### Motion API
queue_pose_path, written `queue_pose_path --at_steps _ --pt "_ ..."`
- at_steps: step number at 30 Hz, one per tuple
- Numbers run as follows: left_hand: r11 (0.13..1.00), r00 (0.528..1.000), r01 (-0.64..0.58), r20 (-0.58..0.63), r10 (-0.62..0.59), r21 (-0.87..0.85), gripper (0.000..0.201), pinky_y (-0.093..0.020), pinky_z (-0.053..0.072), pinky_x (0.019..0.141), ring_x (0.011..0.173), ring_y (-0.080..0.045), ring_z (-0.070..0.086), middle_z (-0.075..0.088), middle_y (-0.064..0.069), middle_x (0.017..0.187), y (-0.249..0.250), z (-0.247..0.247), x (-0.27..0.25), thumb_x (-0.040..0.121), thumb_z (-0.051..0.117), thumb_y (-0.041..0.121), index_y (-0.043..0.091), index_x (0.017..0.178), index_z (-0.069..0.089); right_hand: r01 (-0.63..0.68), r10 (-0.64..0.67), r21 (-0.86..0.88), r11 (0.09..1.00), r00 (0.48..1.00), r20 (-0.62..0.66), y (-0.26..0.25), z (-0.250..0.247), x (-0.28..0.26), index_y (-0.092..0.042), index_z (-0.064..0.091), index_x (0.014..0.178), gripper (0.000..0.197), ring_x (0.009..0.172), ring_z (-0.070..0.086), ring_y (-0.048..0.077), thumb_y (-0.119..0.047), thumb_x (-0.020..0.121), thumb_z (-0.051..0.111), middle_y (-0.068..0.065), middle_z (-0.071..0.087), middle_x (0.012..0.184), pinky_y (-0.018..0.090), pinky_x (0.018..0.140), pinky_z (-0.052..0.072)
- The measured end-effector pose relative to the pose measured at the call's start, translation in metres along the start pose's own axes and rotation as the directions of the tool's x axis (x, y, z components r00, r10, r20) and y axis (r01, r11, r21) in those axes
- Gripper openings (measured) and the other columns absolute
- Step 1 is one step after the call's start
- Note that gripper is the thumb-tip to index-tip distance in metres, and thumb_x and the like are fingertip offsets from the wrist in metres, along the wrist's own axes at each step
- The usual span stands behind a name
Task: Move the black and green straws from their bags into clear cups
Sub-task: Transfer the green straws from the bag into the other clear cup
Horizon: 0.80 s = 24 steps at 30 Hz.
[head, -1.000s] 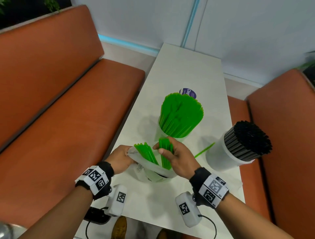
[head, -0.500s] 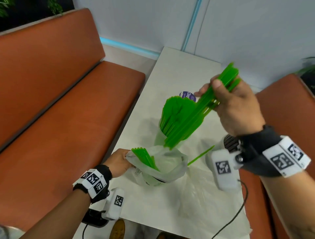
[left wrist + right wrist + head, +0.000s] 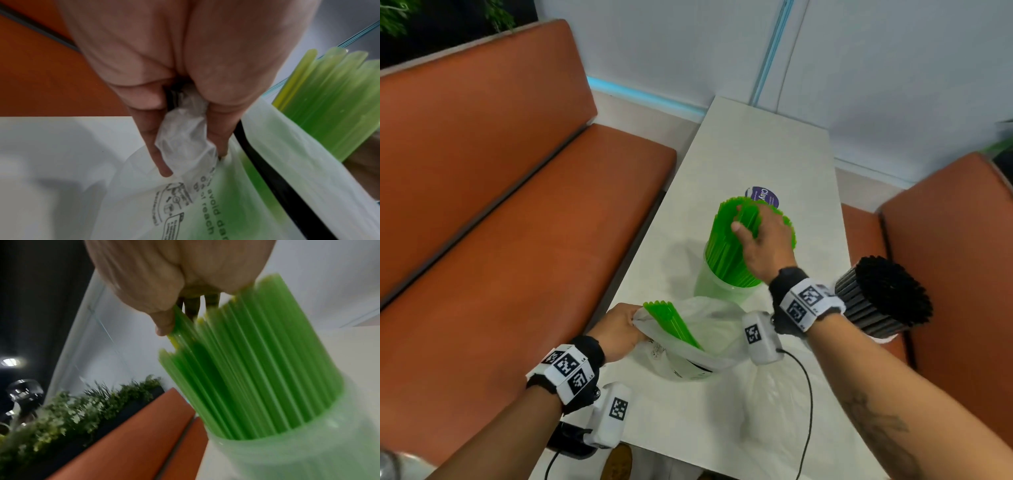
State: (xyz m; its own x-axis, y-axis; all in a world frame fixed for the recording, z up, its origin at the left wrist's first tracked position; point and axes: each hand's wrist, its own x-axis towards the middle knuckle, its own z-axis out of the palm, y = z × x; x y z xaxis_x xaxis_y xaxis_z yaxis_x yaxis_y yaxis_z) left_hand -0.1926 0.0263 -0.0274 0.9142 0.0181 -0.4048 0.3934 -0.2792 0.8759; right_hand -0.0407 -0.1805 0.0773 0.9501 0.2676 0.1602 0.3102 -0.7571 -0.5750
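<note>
Benches flank my white table; left hand pinches bag, right hand clamps green straws; black straws at right.

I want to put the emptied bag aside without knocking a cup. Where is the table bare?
The far end of the table, beyond the round label, is bare. The near end holds only flat clear plastic. The middle is crowded: the green straw cup under the right hand, the bag the left hand grips, the black straw cup.

Both bare forearms wear black wrist straps with white tag-printed bands and white cabled camera boxes; the right forearm is tattooed.
</note>
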Motion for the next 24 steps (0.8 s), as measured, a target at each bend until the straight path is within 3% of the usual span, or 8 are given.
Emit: queue_pose_path --at_steps 2,7,10,12,14,17,19,24 --pt "1.000 1.000 0.006 -0.003 -0.006 -0.007 0.011 -0.043 0.053 0.077 0.081 -0.023 0.064 0.072 -0.025 0.095 -0.001 -0.001 0.000 0.084 0.062 -0.006 -0.003 0.090 0.070 0.014 -0.017 -0.083 0.996 0.999 -0.034 0.006 0.007 0.001 -0.015 0.052 0.134 0.045 0.136 0.040 0.027 -0.031 0.093 0.062 0.006 0.052 0.141 0.046 0.115 0.025" --pt "1.000 1.000 -0.007 -0.010 0.007 -0.006 0.011 -0.033 0.051 0.074 0.078 -0.020 0.064 0.074 -0.020 0.090 0.000 -0.001 0.001 0.084 0.061 -0.006 0.000 0.085 0.071 0.159 -0.150 0.128 0.979 0.986 -0.077 0.006 -0.003 0.003 -0.029 0.025 0.145 0.075 0.129 0.045 0.014 -0.023 0.085 0.070 -0.003 0.047 0.142 0.032 0.105 0.038" --pt "1.000 1.000 -0.012 -0.011 0.012 0.023 0.022 -0.021 0.049 0.063 0.070 -0.011 0.063 0.074 -0.006 0.077 0.001 -0.001 0.001 0.084 0.060 -0.005 0.012 0.075 0.071 0.354 -0.351 -0.154 0.923 0.935 0.041 0.008 -0.005 -0.001 -0.023 0.017 0.153 0.071 0.146 0.028 0.023 -0.028 0.095 0.057 0.005 0.028 0.159 0.038 0.118 0.026" --pt "1.000 1.000 -0.007 -0.004 0.008 0.019 0.020 -0.021 0.050 0.064 0.071 -0.010 0.064 0.075 -0.006 0.079 0.002 0.000 0.003 0.085 0.060 -0.003 0.011 0.077 0.072 0.379 -0.294 -0.378 0.845 0.919 0.264 0.012 -0.003 -0.007 -0.017 0.013 0.156 0.061 0.152 0.008 0.022 -0.043 0.103 0.030 0.002 0.010 0.164 0.048 0.122 0.014" --pt "1.000 1.000 -0.003 -0.008 0.003 0.028 0.017 -0.026 0.051 0.068 0.073 -0.012 0.065 0.076 -0.008 0.083 0.002 0.000 0.003 0.085 0.060 -0.002 0.009 0.081 0.072 0.373 -0.198 -0.429 0.823 0.896 0.398 0.017 -0.002 -0.010 -0.017 0.005 0.156 0.065 0.152 -0.004 0.018 -0.051 0.101 0.012 -0.002 0.000 0.165 0.052 0.122 0.007" --pt "0.999 1.000 -0.007 -0.008 0.008 0.037 0.015 -0.029 0.050 0.070 0.074 -0.014 0.064 0.075 -0.012 0.085 0.002 -0.001 0.004 0.085 0.059 -0.003 0.005 0.083 0.072 0.387 -0.311 -0.272 0.881 0.907 0.284 0.016 -0.010 -0.010 -0.018 -0.003 0.156 0.067 0.152 0.004 0.020 -0.051 0.102 0.019 0.002 0.004 0.165 0.049 0.122 0.007" --pt "0.999 1.000 -0.014 -0.004 0.014 0.029 0.022 -0.022 0.049 0.063 0.069 -0.009 0.064 0.075 -0.004 0.076 0.003 -0.001 0.004 0.084 0.060 -0.005 0.011 0.076 0.072 0.429 -0.397 -0.197 0.882 0.900 0.179 0.015 -0.011 -0.012 -0.020 -0.006 0.155 0.069 0.151 0.010 0.021 -0.051 0.102 0.025 0.002 0.005 0.164 0.045 0.121 0.010" --pt "0.999 1.000 -0.028 -0.013 0.028 0.022 0.029 -0.013 0.048 0.056 0.060 -0.001 0.062 0.072 0.006 0.064 0.004 -0.001 0.004 0.082 0.063 -0.005 0.018 0.067 0.070 0.445 -0.240 -0.469 0.763 0.868 0.435 0.017 0.000 -0.019 -0.019 -0.007 0.155 0.068 0.151 -0.009 0.017 -0.052 0.101 0.018 -0.004 -0.011 0.163 0.055 0.121 0.008"
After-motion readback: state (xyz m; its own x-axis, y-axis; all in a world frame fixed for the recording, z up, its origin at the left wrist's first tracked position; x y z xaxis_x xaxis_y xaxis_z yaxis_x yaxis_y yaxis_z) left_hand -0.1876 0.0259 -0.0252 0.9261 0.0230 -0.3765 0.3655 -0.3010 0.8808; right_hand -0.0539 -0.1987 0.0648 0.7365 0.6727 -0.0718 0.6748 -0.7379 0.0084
